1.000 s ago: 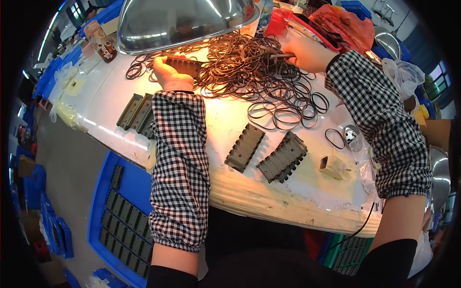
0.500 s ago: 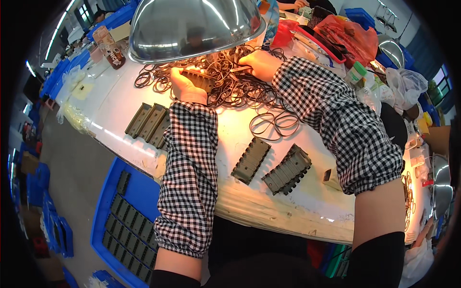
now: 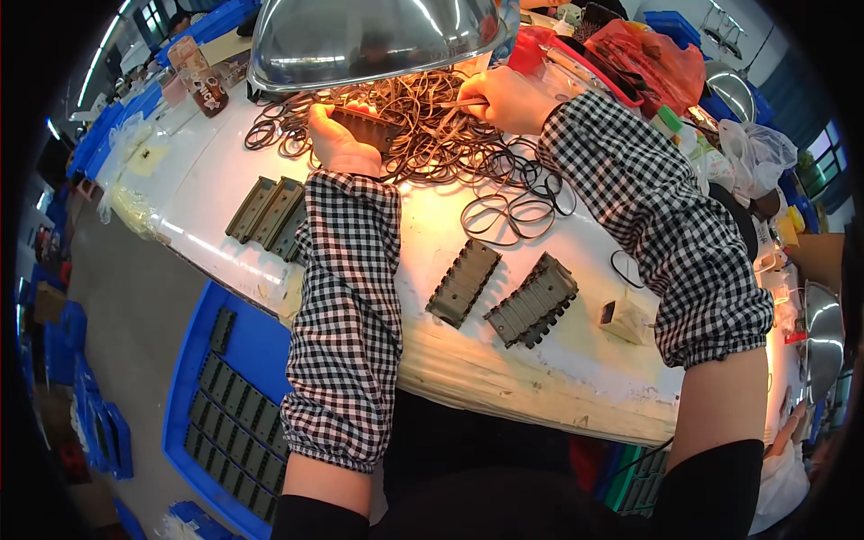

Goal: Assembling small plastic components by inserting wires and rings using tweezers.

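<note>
The left grip [image 3: 342, 146] holds a ridged part [image 3: 373, 131]; the right grip [image 3: 510, 99] pinches a thin tool [image 3: 463, 103] – between them lie tangled dark loops [image 3: 432, 148], and two ridged blocks [image 3: 533, 301] lie nearer the body.

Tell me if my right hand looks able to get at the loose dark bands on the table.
Probably yes: your right hand, pinching a slim tool, is right at the heap of loose dark bands, and nothing visible blocks the heap's near side.
</note>
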`<state>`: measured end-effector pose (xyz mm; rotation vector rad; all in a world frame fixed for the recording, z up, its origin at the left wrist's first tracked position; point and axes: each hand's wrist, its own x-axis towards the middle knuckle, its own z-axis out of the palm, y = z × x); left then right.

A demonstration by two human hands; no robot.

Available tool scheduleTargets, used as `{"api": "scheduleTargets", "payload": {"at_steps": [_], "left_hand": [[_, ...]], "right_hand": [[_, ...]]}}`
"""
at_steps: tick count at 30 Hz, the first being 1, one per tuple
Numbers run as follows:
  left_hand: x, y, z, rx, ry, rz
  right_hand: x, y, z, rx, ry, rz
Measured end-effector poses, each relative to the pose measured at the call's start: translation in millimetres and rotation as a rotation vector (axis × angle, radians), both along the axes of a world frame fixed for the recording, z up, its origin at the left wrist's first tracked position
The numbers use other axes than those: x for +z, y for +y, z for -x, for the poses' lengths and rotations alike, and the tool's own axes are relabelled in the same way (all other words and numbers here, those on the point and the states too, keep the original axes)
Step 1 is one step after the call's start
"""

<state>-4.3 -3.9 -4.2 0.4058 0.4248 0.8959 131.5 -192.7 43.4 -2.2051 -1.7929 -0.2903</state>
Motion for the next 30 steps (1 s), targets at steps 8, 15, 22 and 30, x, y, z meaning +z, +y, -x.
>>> {"api": "scheduleTargets", "payload": {"at_steps": [8, 15, 22, 30], "left_hand": [[1.6, -0.2, 2.4, -0.029, -0.017, -0.020], [3.2, -5.4, -0.6, -0.076, -0.001, -0.019], [2.7, -0.3, 0.5, -0.083, -0.021, -0.015], [4.2, 0.5, 2.5, -0.080, -0.027, -0.029]], "right_hand": [[13.7, -20.9, 15.6, -0.086, 0.029, -0.182], [18.0, -30.4, 10.9, 0.005, -0.096, -0.032], [31.2, -25.1, 31.9, -0.054, -0.195, 0.069], [41.7, -50.9, 40.6, -0.105, 0.152, -0.112]]}}
